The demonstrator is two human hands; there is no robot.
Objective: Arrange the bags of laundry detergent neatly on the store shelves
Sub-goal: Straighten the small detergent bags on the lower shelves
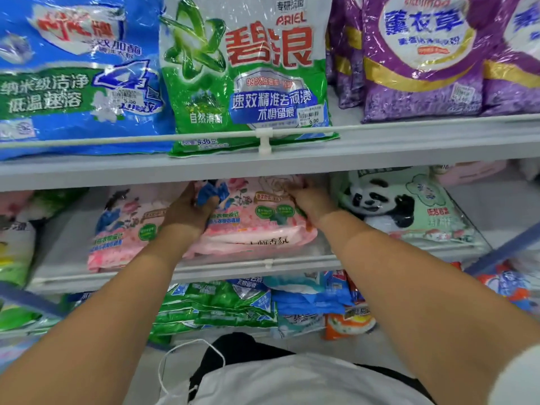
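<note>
Forearms reaching up to the middle shelf. Left hand and right hand, each grip closed on a side of the pink detergent bag atop its stack. Best squared evenly, slid straight back, clear of the panda bag beside.

You get bright, even light; glare streaks the glossy top-shelf bags, and edges bow and blur.
</note>
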